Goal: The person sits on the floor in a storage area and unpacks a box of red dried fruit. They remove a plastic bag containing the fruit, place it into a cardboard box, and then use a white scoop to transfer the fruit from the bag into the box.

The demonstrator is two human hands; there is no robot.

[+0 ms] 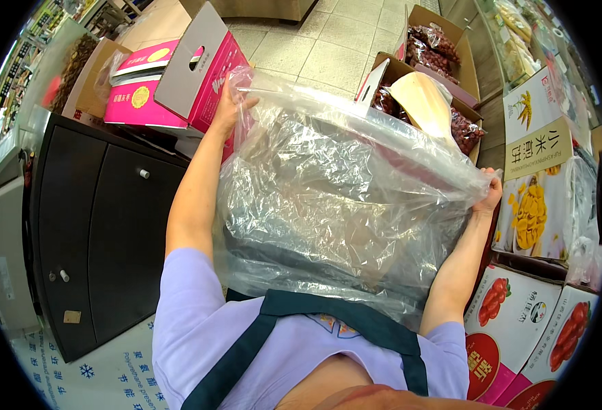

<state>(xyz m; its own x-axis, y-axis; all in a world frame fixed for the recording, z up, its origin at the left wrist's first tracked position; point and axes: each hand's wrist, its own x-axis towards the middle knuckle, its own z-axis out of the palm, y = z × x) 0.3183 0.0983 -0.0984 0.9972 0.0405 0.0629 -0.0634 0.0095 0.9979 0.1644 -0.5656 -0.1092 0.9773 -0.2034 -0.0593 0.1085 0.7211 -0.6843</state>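
A large clear plastic bag (pixel 332 205) is stretched out in front of my chest, crumpled and shiny. My left hand (pixel 229 110) grips its upper left corner, beside a pink cardboard box. At the opposite upper corner, my right hand (pixel 489 192) is closed around the bunched plastic. The bag's rim runs between both hands and sags slightly. Through the film only blurred dark and pale shapes show; whether anything lies inside I cannot tell. The lower part hangs against my dark green apron (pixel 342 310).
A pink box (pixel 147 97) with a raised flap (pixel 193 66) sits left, above a black cabinet (pixel 127 220). Beyond the bag, open cartons hold bagged red dates (pixel 431 48) and a pale flat piece (pixel 421 105). Printed cartons (pixel 534 205) line the right; tiled floor (pixel 332 56) lies ahead.
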